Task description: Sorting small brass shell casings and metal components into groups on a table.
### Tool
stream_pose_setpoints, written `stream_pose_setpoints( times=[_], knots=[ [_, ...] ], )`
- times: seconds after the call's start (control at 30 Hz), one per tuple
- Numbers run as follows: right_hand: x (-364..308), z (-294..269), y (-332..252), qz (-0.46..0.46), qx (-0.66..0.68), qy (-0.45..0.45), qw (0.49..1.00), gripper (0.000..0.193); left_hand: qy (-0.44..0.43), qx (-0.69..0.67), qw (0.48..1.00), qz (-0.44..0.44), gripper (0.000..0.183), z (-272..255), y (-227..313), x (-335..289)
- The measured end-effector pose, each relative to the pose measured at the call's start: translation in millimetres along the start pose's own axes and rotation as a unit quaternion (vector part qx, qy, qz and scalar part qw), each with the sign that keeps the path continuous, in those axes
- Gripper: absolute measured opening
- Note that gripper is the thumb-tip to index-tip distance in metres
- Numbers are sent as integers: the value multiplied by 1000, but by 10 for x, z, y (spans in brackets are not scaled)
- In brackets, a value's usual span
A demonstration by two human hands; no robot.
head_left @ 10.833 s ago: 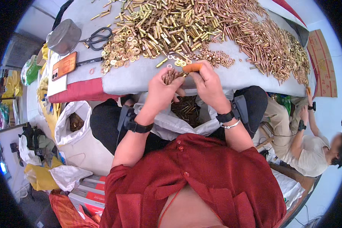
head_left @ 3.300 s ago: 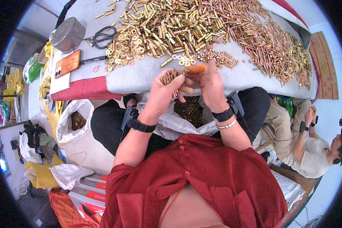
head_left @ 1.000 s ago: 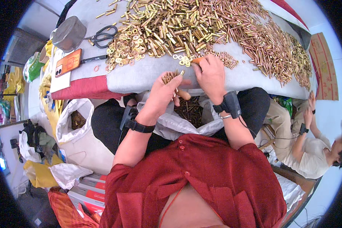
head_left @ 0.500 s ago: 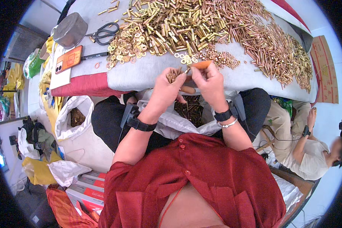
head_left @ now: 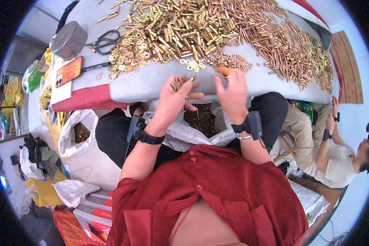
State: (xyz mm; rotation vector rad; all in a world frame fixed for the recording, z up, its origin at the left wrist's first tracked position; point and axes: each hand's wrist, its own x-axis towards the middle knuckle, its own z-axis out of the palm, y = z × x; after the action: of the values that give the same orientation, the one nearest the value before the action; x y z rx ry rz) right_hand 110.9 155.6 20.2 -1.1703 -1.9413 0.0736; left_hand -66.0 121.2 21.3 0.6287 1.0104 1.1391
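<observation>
My left hand (head_left: 173, 96) is closed around a bundle of thin coppery metal pieces (head_left: 178, 83), their ends pointing up. One short metal piece (head_left: 193, 78) sticks out at its thumb tip. A tan-orange cover (head_left: 196, 96) shows at a finger below. My right hand (head_left: 233, 92) hovers just to the right, thumb and fingers apart, slightly blurred, with nothing visible between them. An orange cover, seemingly a finger cot (head_left: 224, 71), caps its index finger. Past my hands on the grey cloth lie several loose brass washers (head_left: 196, 65) and a pile of small coppery rings (head_left: 233, 61).
Brass tubes (head_left: 184, 33) heap across the table, with thinner coppery pins (head_left: 287, 53) rightward and larger washers (head_left: 129, 55) leftward. Scissors (head_left: 106, 42), an orange phone (head_left: 69, 72) and a metal tin (head_left: 69, 40) lie left. A white sack (head_left: 178, 131) sits between my knees; another person (head_left: 336, 162) sits right.
My right hand has drawn away from the left, its thumb parting from the index finger. The bundle stays in my left hand. The whole view has shifted slightly.
</observation>
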Motion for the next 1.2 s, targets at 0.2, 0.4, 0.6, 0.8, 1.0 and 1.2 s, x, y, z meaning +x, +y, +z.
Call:
stream_pose_setpoints(
  times=[0.2, 0.4, 0.6, 0.8, 1.0, 1.2],
  knots=[
    [35, 118, 139, -36, -139, -117, 983, 16, -26, 35, 999, -16, 43, -4, -67, -3],
    [4, 78, 304, 8, -155, -146, 977, 17, -36, 8, 999, 9, 33, 76, -303, 138],
    [-11, 122, 69, 44, 38, -136, 989, 22, -6, -12, 1000, 16, 22, 85, -212, 32],
    [-60, 128, -3, 158, 207, -166, 951, 26, -15, 55, 997, 45, 22, 112, -147, 29],
    [-62, 34, -141, 213, 194, -173, 942, 28, 8, 54, 996, 64, 21, 129, -291, 87],
    [-95, 23, 14, 172, 198, -155, 953, 28, 58, 275, 913, 294, 22, 159, -392, 154]
  ],
)
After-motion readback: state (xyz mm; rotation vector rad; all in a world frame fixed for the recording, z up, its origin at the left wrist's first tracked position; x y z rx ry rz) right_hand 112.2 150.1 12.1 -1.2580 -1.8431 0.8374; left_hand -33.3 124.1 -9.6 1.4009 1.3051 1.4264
